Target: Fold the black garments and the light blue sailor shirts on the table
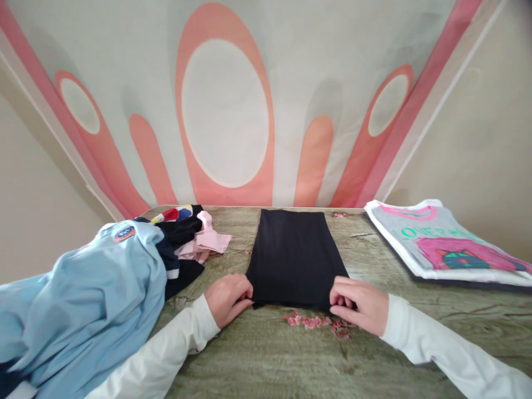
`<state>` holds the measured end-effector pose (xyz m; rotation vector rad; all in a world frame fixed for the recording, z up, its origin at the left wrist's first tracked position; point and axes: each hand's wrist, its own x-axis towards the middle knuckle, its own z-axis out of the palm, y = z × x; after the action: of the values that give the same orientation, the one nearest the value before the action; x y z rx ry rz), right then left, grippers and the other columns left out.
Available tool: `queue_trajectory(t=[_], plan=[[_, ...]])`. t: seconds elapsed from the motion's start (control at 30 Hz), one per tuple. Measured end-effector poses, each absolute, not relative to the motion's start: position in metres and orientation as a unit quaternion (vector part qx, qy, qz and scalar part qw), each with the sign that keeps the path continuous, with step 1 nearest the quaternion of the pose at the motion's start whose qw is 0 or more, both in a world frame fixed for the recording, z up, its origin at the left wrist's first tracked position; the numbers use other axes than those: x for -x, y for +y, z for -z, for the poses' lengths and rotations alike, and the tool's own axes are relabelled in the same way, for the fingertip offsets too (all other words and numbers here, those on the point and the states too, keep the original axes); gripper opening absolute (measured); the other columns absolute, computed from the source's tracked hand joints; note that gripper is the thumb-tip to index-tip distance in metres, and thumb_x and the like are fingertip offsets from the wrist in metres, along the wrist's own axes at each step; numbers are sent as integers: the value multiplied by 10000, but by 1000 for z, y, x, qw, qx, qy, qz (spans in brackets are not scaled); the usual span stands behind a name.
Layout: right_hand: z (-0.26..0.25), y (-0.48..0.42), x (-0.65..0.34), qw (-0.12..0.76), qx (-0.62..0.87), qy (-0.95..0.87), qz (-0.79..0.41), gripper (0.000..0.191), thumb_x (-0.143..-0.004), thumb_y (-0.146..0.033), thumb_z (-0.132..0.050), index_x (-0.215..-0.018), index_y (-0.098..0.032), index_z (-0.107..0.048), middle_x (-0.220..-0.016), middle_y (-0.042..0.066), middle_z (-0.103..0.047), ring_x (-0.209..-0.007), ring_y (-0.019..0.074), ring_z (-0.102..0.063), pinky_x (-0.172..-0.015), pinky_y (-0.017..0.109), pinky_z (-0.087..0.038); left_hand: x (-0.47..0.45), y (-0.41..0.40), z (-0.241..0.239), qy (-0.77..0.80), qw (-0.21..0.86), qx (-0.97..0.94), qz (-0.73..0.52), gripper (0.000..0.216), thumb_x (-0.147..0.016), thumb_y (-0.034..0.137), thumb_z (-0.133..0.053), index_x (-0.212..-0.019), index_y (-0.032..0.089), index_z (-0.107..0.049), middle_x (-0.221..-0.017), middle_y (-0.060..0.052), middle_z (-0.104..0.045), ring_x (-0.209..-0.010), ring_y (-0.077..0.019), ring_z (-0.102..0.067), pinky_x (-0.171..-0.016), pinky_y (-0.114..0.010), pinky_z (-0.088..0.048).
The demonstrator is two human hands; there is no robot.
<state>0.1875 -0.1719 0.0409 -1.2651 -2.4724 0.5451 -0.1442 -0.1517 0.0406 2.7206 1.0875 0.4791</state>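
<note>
Black flat rectangular fabric garment (297, 255) laid at centre of the wood-grain surface (266, 360), long side running away from the wearer; far edge close to the back of the surface, near edge between the two hands.

Left hand (228, 299): at near left corner, fingers closed in a pinch on the cloth. Right hand (363, 305): at near right corner, fingers curled, thumb against them, gripping the cloth edge. Both forearms in white long sleeves (432, 338).

Pink floral print (310, 320) visible on the surface just in front of the near edge, left of the right hand's thumb in part.

Left side: loose heap. Light-blue fabric garment with a round orange-and-navy badge (100, 277) is nearest; pale pink cloth (210, 239) and black cloth (178, 230) lie beyond it, near the back edge.

Right side, well apart from the black garment: flat stack, topped by a grey shirt with pink neckband and green lettering (432, 227), white cloth beneath.
</note>
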Motion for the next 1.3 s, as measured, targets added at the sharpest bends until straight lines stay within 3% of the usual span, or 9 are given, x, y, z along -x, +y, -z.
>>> queue_trajectory(t=[0.2,0.5,0.63,0.77,0.9,1.03,1.13,1.23,1.3], plan=[[-30,-169,-178,216,408,-876,-137,136,-775,-214,-510,-898,-186,-562,-868,54,-525,-758,151,-508,-682,286,-419,142,-152,-44,332,113,-914,-202,122,-821,236,-425,-741,175,-494,-863,-58,-501,-797,-166,-462,-709,-284,-385],[-38,-162,-197,73,407,-897,-158,89,-701,-111,-501,-703,-183,-554,-748,28,-517,-671,134,-490,-601,250,-376,118,-177,-42,306,243,-898,-201,187,-839,323,-429,-753,178,-508,-785,-50,-523,-740,-151,-490,-667,-259,-414],[-50,-156,-215,8,429,-885,-180,50,-656,-145,-561,-665,-186,-587,-710,18,-536,-625,129,-504,-571,247,-376,102,-178,-48,264,279,-899,-213,200,-828,364,-447,-893,193,-527,-834,-45,-552,-764,-144,-522,-680,-246,-430],[-59,-125,-197,41,409,-899,-150,158,-745,-263,-512,-826,-196,-631,-820,48,-588,-785,180,-548,-706,292,-418,86,-122,-49,305,174,-911,-216,284,-875,334,-344,-1061,189,-502,-1061,-69,-566,-990,-169,-513,-878,-306,-392],[-48,-68,-149,82,455,-884,-74,381,-791,-223,-426,-1146,-128,-525,-1154,120,-531,-1039,229,-486,-906,350,-355,55,-49,-36,382,29,-916,-121,392,-868,308,-331,-1216,159,-429,-1312,-84,-415,-1228,-218,-325,-1008,-408,-253],[-16,-22,-123,114,539,-834,-22,506,-850,-309,-338,-1307,-91,-345,-1367,126,-327,-1240,234,-288,-999,377,-259,35,-15,-12,439,-23,-896,-69,494,-864,385,-305,-1315,184,-311,-1395,-63,-291,-1274,-229,-240,-1017,-475,-194],[7,-14,-127,92,562,-822,-20,551,-867,-459,-249,-1337,-177,-305,-1413,47,-252,-1281,230,-208,-1025,425,-193,50,-7,2,484,-21,-871,-79,556,-839,535,-276,-1333,278,-276,-1418,-18,-240,-1280,-254,-219,-1007,-496,-185],[16,-17,-135,80,570,-818,-20,569,-856,-524,-204,-1348,-247,-272,-1430,-4,-206,-1295,224,-167,-1027,454,-157,84,2,7,590,-15,-803,-86,624,-803,620,-261,-1329,285,-293,-1415,-33,-249,-1274,-294,-218,-991,-510,-194],[15,-19,-137,73,578,-812,-25,571,-852,-530,-197,-1351,-259,-259,-1436,-15,-183,-1299,226,-148,-1023,471,-149,105,10,6,659,-22,-746,-90,599,-818,583,-277,-1306,242,-345,-1391,-71,-299,-1257,-305,-249,-979,-509,-210]])
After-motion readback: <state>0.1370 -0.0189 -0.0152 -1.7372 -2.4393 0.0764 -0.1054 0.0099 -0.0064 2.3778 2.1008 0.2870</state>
